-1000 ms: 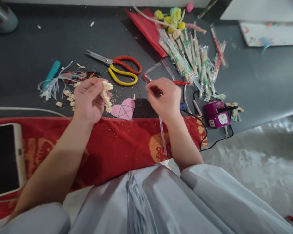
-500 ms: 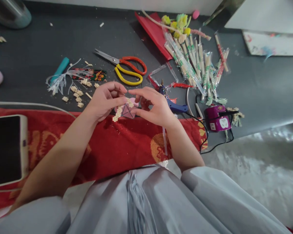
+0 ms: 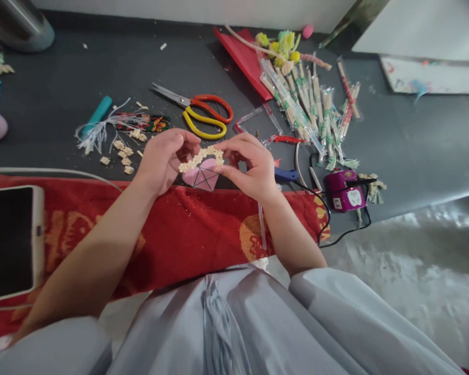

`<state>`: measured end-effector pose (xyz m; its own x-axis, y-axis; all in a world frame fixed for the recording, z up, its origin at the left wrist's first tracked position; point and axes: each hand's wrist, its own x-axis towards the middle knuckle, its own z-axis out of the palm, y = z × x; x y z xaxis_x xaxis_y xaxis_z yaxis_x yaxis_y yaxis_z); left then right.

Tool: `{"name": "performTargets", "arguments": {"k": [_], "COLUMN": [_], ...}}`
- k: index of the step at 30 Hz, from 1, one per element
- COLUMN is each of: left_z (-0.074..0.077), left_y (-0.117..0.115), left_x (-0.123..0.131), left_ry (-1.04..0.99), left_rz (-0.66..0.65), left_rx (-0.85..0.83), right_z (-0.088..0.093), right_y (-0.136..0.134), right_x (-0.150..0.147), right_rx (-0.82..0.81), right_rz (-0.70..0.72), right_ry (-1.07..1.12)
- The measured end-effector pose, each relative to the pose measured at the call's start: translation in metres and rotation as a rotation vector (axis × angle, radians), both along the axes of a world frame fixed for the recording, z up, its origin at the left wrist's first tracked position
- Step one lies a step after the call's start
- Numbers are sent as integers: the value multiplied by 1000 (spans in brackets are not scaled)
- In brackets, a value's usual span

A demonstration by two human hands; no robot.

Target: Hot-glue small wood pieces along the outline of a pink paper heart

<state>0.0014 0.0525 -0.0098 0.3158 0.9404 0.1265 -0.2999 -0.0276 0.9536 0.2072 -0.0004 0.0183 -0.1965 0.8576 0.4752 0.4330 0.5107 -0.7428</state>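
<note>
A knobbly, cream-coloured strip (image 3: 201, 155), made of small pieces, bends in an arc between my hands. My right hand (image 3: 252, 164) pinches its right end between thumb and fingers. On the left side, my left hand (image 3: 160, 161) curls around the strip, some fingertips behind it; their exact contact is partly hidden. Just below the strip is a pink heart-shaped piece (image 3: 206, 179) crossed by dark lines. Whether the two are joined I cannot tell. Beyond my right hand, a blue glue gun (image 3: 286, 174) is partly covered by that hand.
Scissors (image 3: 191, 107) with red and yellow handles lie ahead. Small cream bits (image 3: 123, 151) and white strings (image 3: 97, 130) are scattered left. Wrapped sticks (image 3: 315, 104) pile up right, near a purple box (image 3: 344, 190) with a cord. A tablet (image 3: 8, 242) rests on the red towel (image 3: 203, 229).
The strip has turned from hanging down at the left to an arc above the pink heart. My right hand has closed on its end, and my left thumb has lifted off its top.
</note>
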Motion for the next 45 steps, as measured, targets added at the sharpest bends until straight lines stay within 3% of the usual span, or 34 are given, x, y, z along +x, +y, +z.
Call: {"name": "performTargets", "arguments": {"k": [4, 10, 17, 21, 26, 45], "left_z": [-9, -11, -3, -3, -5, -4], "left_y": [1, 0, -5, -5, -3, -6], "left_x": [-2, -4, -3, -5, -7, -11], "left_ry": [38, 147, 228, 276, 312, 642], "left_rz": [210, 227, 320, 336, 368, 390], "left_rx": [305, 486, 557, 499, 578, 639], "right_z": [-3, -10, -15, -17, -18, -15], "right_y": [2, 4, 5, 5, 5, 5], "right_x": [-1, -3, -6, -9, -8, -6], "right_rx": [31, 0, 18, 21, -70, -152], "right_rz": [-117, -197, -205, -176, -192, -217], "right_ry": [42, 73, 134, 220, 218, 237]}}
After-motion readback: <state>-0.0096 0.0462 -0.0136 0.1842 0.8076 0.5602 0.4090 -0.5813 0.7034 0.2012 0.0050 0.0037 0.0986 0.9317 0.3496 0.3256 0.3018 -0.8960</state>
